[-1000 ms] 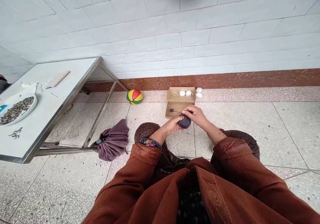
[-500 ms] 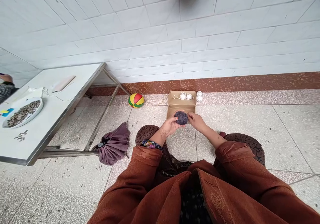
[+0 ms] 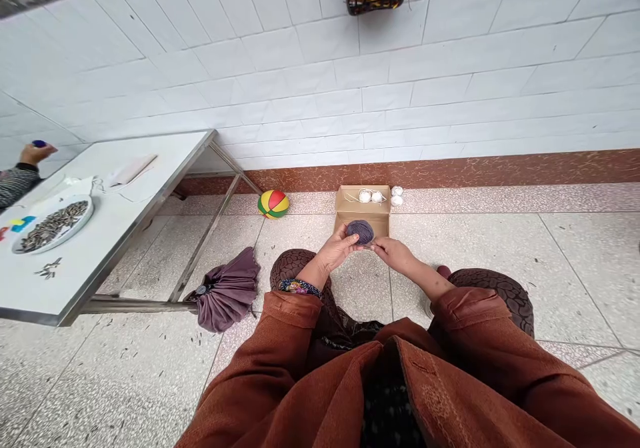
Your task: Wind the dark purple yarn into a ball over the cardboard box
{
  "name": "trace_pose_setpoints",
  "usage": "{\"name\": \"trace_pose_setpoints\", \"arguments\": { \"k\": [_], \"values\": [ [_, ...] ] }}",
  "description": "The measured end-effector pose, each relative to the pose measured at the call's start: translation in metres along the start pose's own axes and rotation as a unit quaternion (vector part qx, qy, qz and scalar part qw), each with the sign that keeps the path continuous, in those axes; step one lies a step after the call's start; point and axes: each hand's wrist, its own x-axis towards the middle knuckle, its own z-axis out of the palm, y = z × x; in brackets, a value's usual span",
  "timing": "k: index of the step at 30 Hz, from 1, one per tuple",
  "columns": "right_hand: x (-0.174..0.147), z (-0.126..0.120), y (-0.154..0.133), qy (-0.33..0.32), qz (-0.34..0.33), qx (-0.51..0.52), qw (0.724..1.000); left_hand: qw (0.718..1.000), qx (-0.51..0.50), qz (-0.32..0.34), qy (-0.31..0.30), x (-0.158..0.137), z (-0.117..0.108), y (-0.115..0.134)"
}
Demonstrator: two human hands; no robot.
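A ball of dark grey-purple yarn [image 3: 360, 232] rests in my left hand [image 3: 336, 249], with the thumb pressed over its near side and the fingers beneath. At the ball's lower right edge my right hand [image 3: 395, 255] is closed in a pinch on a thin yarn strand [image 3: 369, 245], little of which shows. Below and beyond the hands, an open cardboard box [image 3: 342, 201] lies on the floor, partly covered by the ball. White yarn balls [image 3: 365, 196] sit at its far part, and two more white balls [image 3: 397, 196] lie just right of it.
To the left stands a white table [image 3: 145, 188] with a metal frame, bearing a plate [image 3: 88, 219] of seeds. A folded purple umbrella [image 3: 230, 290] leans by its leg. A colourful ball [image 3: 273, 204] lies near the wall. Another person's hand [image 3: 37, 153] holds something blue at far left.
My right hand has moved down and slightly left, from the ball's right side to its lower right edge. The ball has turned a little. The other person's hand has come further into view.
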Motion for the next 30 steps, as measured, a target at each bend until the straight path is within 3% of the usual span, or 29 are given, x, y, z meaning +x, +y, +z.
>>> {"name": "trace_pose_setpoints", "arguments": {
  "k": [4, 7, 12, 18, 21, 24, 30],
  "values": [
    [-0.006, -0.005, -0.012, -0.039, -0.131, 0.079, 0.987, 0.995, 0.081, 0.038, 0.038, 0.004, 0.000, -0.003],
    [-0.004, -0.013, -0.021, -0.008, -0.171, 0.125, 0.977, 0.988, 0.151, 0.021, 0.029, 0.006, 0.001, -0.007],
    [0.009, -0.024, -0.018, 0.099, -0.102, 0.139, 0.980, 0.978, 0.198, -0.042, -0.038, 0.004, 0.004, -0.011],
    [0.020, -0.013, -0.004, 0.165, 0.023, 0.117, 0.979, 0.993, 0.065, -0.047, -0.083, 0.001, 0.007, -0.009],
    [0.020, 0.000, -0.001, 0.129, 0.060, 0.092, 0.986, 0.997, 0.000, -0.030, -0.071, 0.000, 0.009, -0.005],
    [0.015, 0.010, -0.004, 0.058, 0.082, 0.062, 0.993, 1.000, -0.007, 0.002, -0.021, 0.002, 0.008, -0.004],
    [0.000, 0.007, -0.021, -0.073, -0.028, 0.126, 0.989, 0.990, 0.074, 0.048, 0.113, 0.011, -0.001, -0.007]
  ]
}}
